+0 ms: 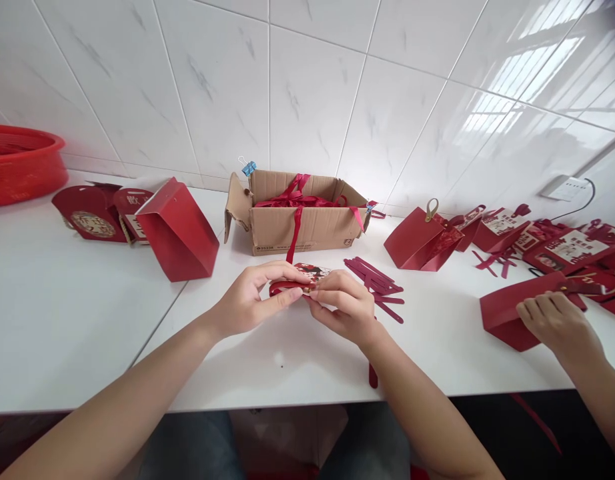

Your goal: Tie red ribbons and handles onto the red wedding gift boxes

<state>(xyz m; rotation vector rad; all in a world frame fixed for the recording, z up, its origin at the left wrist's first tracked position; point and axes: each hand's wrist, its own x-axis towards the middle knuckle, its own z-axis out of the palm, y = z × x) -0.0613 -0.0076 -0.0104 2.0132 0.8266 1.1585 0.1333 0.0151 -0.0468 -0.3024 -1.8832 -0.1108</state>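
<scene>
A small red gift box with a printed pattern on its far side is between my two hands, near the middle of the white table. My left hand wraps it from the left, thumb along the near edge. At its right end the fingers of my right hand pinch the edge; what lies under the fingertips is partly hidden. Just beyond stands an open cardboard box filled with red ribbons, one hanging over its front. Dark red strips lie loose beside my right hand.
To the left stand a plain red gift box, a printed one and a red plastic basket. A red box with a loop stands right. Another person's hand grips a red box near piled gift boxes.
</scene>
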